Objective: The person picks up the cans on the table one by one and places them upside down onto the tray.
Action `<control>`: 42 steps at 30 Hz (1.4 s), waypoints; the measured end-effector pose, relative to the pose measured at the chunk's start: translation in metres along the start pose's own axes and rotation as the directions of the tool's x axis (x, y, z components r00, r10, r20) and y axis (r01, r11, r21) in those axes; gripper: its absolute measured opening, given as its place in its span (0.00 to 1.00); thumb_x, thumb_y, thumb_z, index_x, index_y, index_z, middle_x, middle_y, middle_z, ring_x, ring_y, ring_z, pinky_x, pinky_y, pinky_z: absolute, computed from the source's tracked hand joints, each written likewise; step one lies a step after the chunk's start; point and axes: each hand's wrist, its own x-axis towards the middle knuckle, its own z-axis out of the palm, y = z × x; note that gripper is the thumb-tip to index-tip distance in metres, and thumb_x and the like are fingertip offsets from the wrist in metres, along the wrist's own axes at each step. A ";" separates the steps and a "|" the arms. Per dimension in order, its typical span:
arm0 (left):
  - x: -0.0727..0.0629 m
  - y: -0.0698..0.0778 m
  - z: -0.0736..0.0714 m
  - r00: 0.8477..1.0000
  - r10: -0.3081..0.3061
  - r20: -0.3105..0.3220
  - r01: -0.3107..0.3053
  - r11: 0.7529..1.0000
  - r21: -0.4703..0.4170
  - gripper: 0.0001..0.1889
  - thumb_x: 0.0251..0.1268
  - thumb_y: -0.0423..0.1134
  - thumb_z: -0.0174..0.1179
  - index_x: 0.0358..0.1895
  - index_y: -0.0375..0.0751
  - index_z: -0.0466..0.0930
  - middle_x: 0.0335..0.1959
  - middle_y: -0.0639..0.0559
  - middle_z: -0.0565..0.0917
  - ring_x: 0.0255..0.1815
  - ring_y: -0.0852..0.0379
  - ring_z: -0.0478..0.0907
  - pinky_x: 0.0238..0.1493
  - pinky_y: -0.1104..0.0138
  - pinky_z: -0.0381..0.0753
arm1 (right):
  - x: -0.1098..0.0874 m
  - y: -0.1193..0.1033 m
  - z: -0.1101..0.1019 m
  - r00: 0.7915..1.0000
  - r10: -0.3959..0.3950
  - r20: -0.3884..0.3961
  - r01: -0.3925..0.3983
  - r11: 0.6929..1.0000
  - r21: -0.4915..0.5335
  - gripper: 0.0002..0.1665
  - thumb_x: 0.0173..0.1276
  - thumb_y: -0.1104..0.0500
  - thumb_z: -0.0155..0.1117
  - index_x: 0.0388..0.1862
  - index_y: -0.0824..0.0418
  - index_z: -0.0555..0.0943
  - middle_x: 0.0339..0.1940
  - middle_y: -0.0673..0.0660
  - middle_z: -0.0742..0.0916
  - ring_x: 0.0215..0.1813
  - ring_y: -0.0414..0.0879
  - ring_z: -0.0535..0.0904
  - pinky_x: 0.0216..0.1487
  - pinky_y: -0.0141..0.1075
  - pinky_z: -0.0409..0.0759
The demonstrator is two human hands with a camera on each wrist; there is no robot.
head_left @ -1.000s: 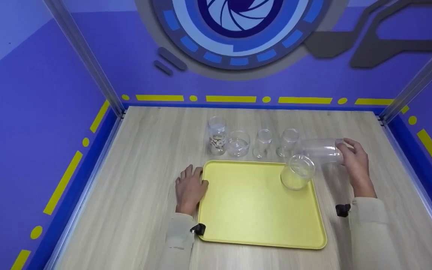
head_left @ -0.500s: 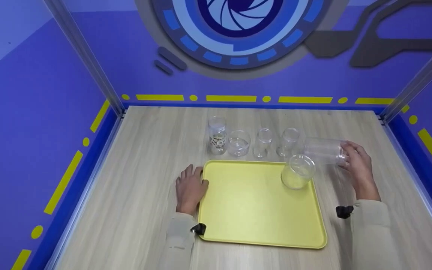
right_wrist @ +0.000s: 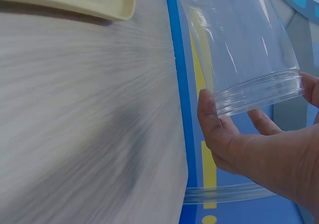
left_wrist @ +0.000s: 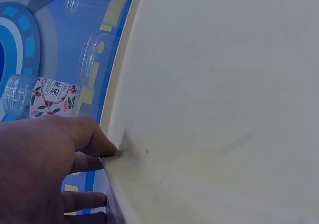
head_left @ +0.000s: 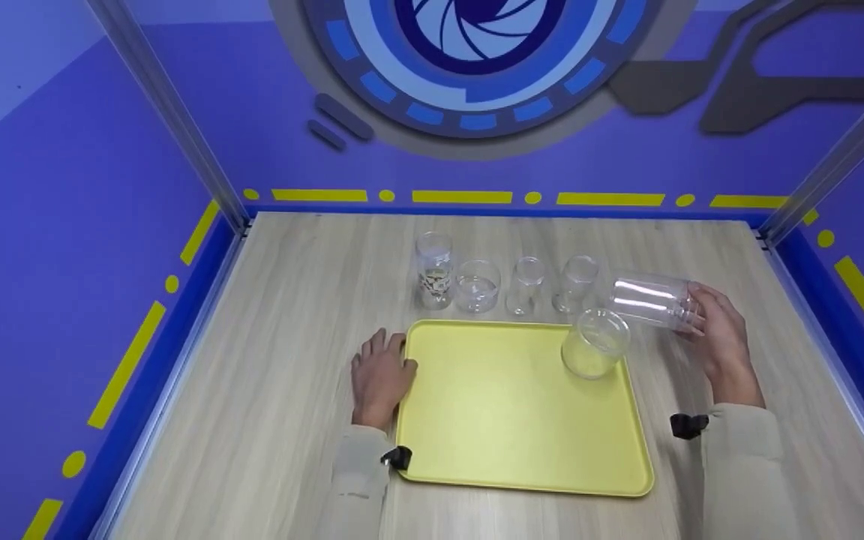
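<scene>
My right hand grips a clear plastic jar by its threaded neck. This jar lies sideways in the air, its base pointing left, behind the right side of a yellow tray. In the right wrist view, thumb and fingers curl around the ribbed neck of the jar. My left hand holds the tray's left rim near the far corner. The left wrist view shows a fingertip on top of the rim and other fingers against its outer side. A wide clear jar stands on the tray's far right corner.
Behind the tray, a row of clear containers stands on the wooden table: a tall jar with a printed label, a low wide jar, and two slim upside-down-looking jars, one left and one right. Blue panels enclose the table.
My right hand has shifted slightly right with the jar, which has turned so that its neck end sits a little lower. The left hand, tray and other jars stay put.
</scene>
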 end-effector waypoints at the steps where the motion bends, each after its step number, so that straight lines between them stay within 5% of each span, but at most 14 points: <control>1: 0.000 0.000 0.000 1.000 -0.002 0.004 0.002 1.000 -0.001 0.24 0.73 0.45 0.62 0.69 0.44 0.79 0.76 0.37 0.70 0.75 0.35 0.66 0.71 0.37 0.64 | -0.001 -0.001 0.000 1.000 -0.001 0.002 0.001 1.000 0.014 0.24 0.80 0.42 0.63 0.67 0.48 0.73 0.53 0.47 0.81 0.53 0.41 0.78 0.48 0.32 0.82; 23: 0.002 -0.001 0.000 0.999 -0.013 0.033 0.014 1.000 -0.015 0.26 0.73 0.46 0.63 0.71 0.44 0.78 0.77 0.36 0.68 0.77 0.35 0.64 0.73 0.36 0.62 | -0.013 -0.014 0.005 0.994 -0.086 0.065 0.070 0.973 0.220 0.18 0.83 0.52 0.61 0.65 0.54 0.71 0.43 0.50 0.87 0.42 0.41 0.84 0.42 0.35 0.85; 42: 0.002 -0.002 0.000 0.998 -0.019 0.055 0.021 0.999 -0.038 0.26 0.73 0.45 0.62 0.71 0.44 0.78 0.78 0.37 0.67 0.78 0.35 0.62 0.74 0.36 0.60 | -0.026 -0.018 0.021 0.986 -0.129 0.109 0.103 0.970 0.221 0.21 0.82 0.51 0.62 0.66 0.57 0.71 0.45 0.51 0.88 0.45 0.42 0.85 0.45 0.36 0.85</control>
